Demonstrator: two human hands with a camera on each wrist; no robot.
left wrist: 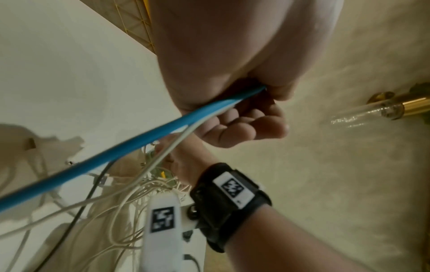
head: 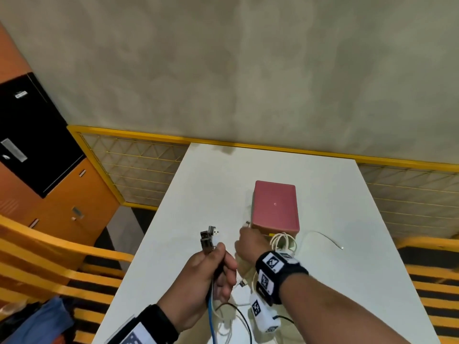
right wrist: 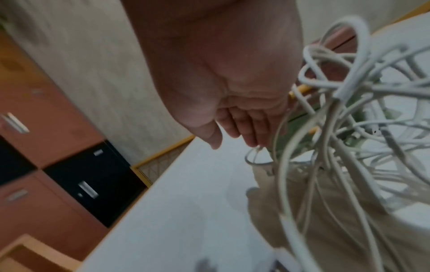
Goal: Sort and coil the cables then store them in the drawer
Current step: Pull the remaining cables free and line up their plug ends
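Now sorting: left hand grips cable ends; right hand, fingers loose, reaches the tangle by the pink box mid-counter. Best to pull one plug free slowly.

Head view: from above my forearms, facing forward and down over the table toward the wall. Left wrist view: close under my left hand, looking along it; my right wrist crosses below. Right wrist view: close along my right hand, facing table and cabinets. All three share the cables and tabletop.
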